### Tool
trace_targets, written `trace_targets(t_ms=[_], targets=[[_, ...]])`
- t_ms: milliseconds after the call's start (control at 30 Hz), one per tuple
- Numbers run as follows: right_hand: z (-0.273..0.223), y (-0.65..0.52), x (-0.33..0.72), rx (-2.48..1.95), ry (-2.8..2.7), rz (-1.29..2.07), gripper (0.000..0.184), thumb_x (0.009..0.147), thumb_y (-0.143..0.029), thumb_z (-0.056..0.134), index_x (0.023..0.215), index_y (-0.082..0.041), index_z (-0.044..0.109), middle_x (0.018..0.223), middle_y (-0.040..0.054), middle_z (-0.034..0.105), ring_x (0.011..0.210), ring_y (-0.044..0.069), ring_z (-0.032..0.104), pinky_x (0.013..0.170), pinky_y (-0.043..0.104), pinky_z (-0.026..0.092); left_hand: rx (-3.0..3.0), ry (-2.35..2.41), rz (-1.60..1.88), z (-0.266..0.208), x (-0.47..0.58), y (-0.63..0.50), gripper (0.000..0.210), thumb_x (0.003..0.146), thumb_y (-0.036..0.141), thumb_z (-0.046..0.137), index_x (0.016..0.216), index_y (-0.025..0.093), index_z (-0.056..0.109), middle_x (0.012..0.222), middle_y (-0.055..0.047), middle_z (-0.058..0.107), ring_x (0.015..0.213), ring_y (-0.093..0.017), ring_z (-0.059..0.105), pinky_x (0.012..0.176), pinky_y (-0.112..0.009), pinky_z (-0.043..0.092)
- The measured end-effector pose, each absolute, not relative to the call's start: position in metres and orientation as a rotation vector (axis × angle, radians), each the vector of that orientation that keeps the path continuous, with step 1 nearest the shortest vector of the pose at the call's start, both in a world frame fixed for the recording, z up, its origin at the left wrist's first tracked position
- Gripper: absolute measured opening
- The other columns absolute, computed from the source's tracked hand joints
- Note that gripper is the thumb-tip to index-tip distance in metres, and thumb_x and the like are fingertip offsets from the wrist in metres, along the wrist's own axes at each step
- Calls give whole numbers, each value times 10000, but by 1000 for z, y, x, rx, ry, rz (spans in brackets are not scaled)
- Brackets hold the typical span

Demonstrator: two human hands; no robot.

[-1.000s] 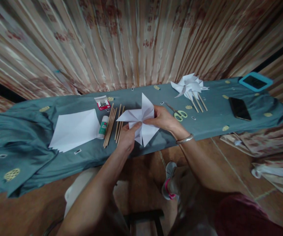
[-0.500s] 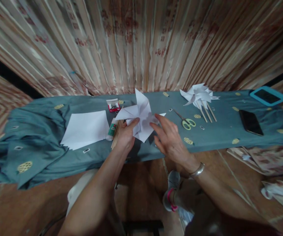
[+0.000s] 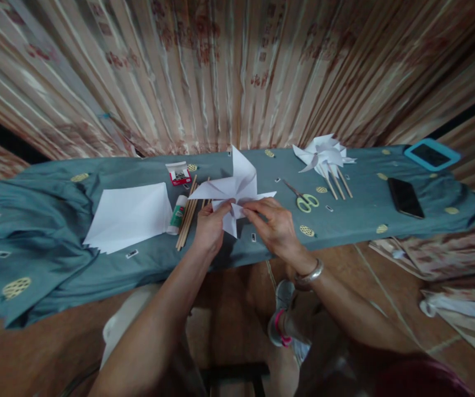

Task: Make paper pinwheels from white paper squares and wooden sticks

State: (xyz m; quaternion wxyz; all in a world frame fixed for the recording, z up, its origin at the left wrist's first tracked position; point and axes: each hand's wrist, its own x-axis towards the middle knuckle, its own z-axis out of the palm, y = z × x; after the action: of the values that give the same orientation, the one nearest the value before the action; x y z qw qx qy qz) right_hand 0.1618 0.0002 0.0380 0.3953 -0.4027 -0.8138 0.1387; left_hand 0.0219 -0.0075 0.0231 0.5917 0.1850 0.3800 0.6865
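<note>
A white paper pinwheel point(image 3: 243, 172) is held over the middle of the cloth-covered table, its blades folded toward the centre. My left hand point(image 3: 211, 227) grips it from the left, thumb on top near the centre. My right hand point(image 3: 274, 221) pinches a folded corner of the paper at the lower right of the centre. Just left of my left hand lie several wooden sticks point(image 3: 186, 220) and a glue stick point(image 3: 177, 215). A small red and white box point(image 3: 178, 173) sits open behind them, with small dark things inside.
A stack of white paper point(image 3: 129, 216) lies at the left. Right of my hands are green-handled scissors point(image 3: 307, 202), several pinwheels on sticks point(image 3: 324, 153), a black phone point(image 3: 405, 197) and a blue-framed tablet point(image 3: 432, 154). A patterned curtain point(image 3: 221, 77) hangs behind the table point(image 3: 287, 237).
My right hand has moved in to the left and its spread fingers have closed on a corner of the pinwheel. The view has shifted slightly to the right.
</note>
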Motion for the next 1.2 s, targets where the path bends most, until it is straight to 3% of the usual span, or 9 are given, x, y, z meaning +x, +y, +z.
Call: trace_targets(t_ms=[300,1200], targets=[[39,2,160,-1201,-1873,568,116,849,-299,646,909,-235,723,874,17,735,809,170,671,792,302,522,459,874,1576,24,25,-8,287,482,233,858,708,147,704,664,-13,719,704,-183,686,748,-299,511],[38,6,160,-1283,-1852,589,93,822,-273,643,859,-231,717,813,8,732,742,156,668,754,283,519,391,909,1573,28,29,-10,284,474,203,850,708,134,703,705,-15,733,668,-159,676,769,-293,495]])
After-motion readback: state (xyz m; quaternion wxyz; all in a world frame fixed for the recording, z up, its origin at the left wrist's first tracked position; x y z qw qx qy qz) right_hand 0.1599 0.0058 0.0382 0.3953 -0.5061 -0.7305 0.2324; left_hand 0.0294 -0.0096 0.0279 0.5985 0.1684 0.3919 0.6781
